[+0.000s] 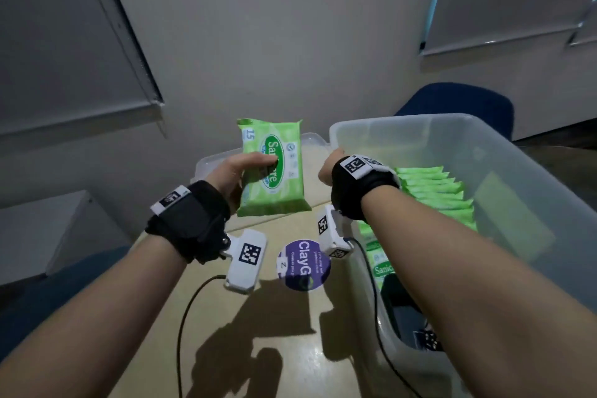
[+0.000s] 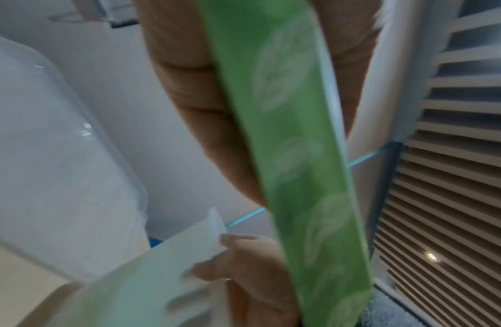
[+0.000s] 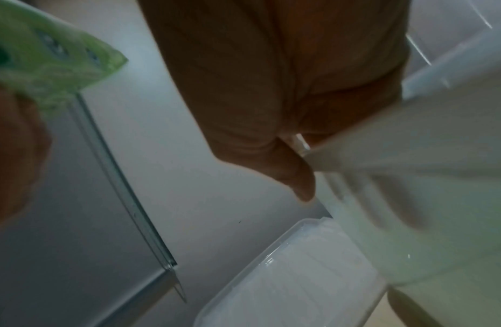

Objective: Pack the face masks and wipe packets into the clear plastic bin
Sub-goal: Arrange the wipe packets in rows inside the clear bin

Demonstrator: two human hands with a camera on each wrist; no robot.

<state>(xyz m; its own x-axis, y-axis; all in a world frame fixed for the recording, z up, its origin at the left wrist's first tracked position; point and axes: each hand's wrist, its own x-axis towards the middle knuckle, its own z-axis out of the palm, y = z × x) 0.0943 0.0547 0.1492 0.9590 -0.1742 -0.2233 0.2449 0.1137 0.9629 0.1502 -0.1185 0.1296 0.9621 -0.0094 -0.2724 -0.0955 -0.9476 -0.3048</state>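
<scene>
My left hand (image 1: 240,176) grips a green wipe packet (image 1: 273,168) and holds it upright above the table, thumb across its printed front. In the left wrist view the packet (image 2: 294,154) shows edge-on between thumb and fingers. My right hand (image 1: 331,165) grips the near left corner of the clear plastic bin's rim (image 1: 381,124); the right wrist view shows its fingers (image 3: 297,174) curled over that rim (image 3: 439,88). Several green wipe packets (image 1: 433,194) stand in a row inside the bin. No face masks show clearly.
The bin's clear lid (image 1: 210,161) lies flat on the beige table (image 1: 290,349) behind the held packet. A round purple "ClayG" container (image 1: 303,265) stands between my wrists. A blue chair (image 1: 458,100) sits behind the bin. Black cables trail across the table.
</scene>
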